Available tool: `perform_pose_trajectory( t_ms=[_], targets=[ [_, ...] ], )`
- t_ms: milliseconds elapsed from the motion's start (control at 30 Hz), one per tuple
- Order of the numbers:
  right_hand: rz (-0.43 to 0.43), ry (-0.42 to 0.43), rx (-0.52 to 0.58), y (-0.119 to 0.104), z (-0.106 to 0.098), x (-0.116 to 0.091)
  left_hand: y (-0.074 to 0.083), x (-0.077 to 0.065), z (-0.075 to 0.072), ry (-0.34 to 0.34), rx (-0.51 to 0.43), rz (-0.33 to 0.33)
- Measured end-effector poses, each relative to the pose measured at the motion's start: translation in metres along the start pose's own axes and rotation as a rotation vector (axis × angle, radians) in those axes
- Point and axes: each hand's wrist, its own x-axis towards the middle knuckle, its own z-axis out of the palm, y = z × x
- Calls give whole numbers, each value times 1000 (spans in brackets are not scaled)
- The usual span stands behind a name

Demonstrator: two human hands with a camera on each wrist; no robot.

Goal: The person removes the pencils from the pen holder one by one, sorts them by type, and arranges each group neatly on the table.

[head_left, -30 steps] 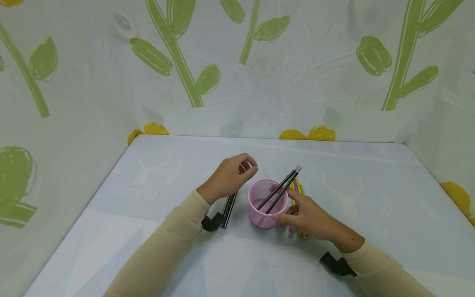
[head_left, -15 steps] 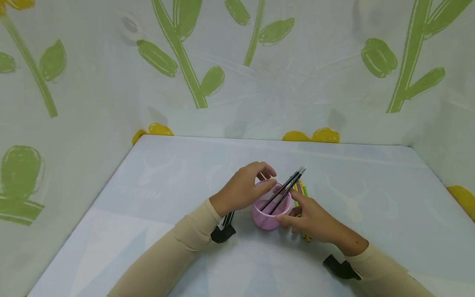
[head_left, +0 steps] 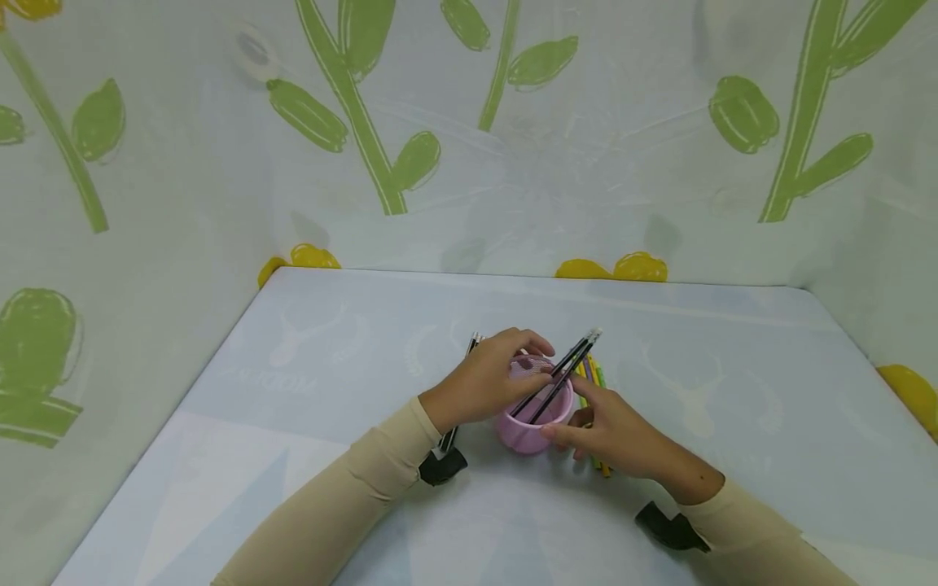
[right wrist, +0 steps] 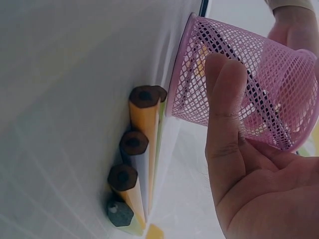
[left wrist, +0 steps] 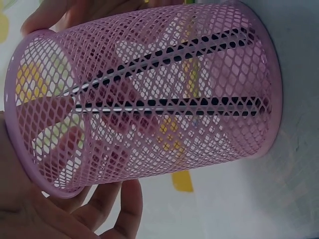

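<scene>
A pink mesh pencil cup [head_left: 522,439] stands upright on the table, with two black pencils [head_left: 563,374] leaning to the right inside it. My right hand [head_left: 623,431] grips the cup's right side, thumb in front and fingers round the back. The left hand [head_left: 484,378] arches over the left part of the rim. Its thumb reaches across the mouth near the pencils, apart from its bent fingers [left wrist: 99,209] on the far side. Under the left wrist lie more black pencils [head_left: 448,439], partly hidden. Coloured pencils [right wrist: 144,119] lie beside the cup, below the right hand.
The pale printed table [head_left: 703,350] meets a wall covering [head_left: 615,187] with green leaf and stem patterns at the back and sides. Black wrist mounts [head_left: 443,468] sit below both forearms.
My left hand has moved right, from above the loose black pencils to the cup's rim. The right hand keeps its hold on the cup, and the view has shifted slightly.
</scene>
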Motion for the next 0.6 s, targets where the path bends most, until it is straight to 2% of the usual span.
perform_pose_trajectory(
  t_ms=[300,600],
  targets=[
    [-30,-7,5,0,-2,-1,0,0,3,-27,1,-40],
    [-7,-2,5,2,0,1,2,2,0,-86,0,-82]
  ],
)
